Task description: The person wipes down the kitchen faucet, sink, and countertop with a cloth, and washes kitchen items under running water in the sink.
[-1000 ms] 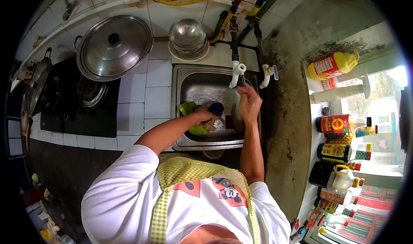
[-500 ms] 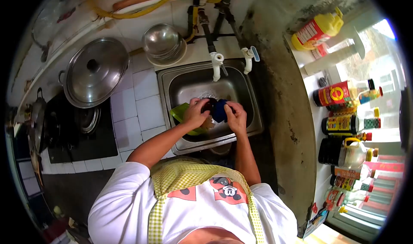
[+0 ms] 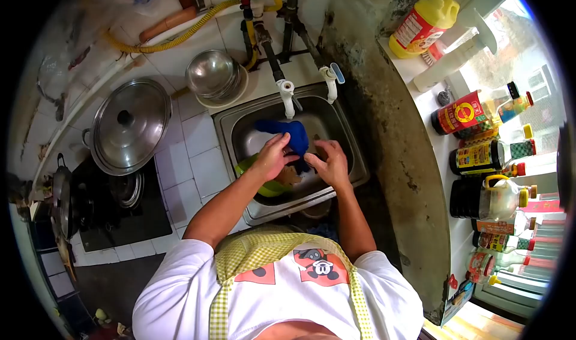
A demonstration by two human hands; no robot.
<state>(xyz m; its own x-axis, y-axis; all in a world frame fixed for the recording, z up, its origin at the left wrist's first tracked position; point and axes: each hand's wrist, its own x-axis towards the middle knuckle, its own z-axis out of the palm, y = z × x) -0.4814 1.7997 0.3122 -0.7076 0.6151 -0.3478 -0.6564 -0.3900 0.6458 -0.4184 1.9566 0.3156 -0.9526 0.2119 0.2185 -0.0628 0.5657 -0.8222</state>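
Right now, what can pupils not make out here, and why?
In the head view:
- Green container's full shape: the left hand and forearm cover part.
- Sink floor beneath the blue cloth: covered.
- Whatever is under the pot lid: covered.
- Yellow jug's fine print: too small.
- White shirt: cut off by the bottom edge.

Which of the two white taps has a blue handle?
The right tap, nearer the stained wall: its blue handle sets it apart; the left tap shows no blue.

Your one view, head-worn, faces forward and steeply down over your shirt [image 3: 174, 286], close above the sink [image 3: 327, 124] (margins black and rounded), hob [image 3: 114, 223] left, window [image 3: 516, 58] right.
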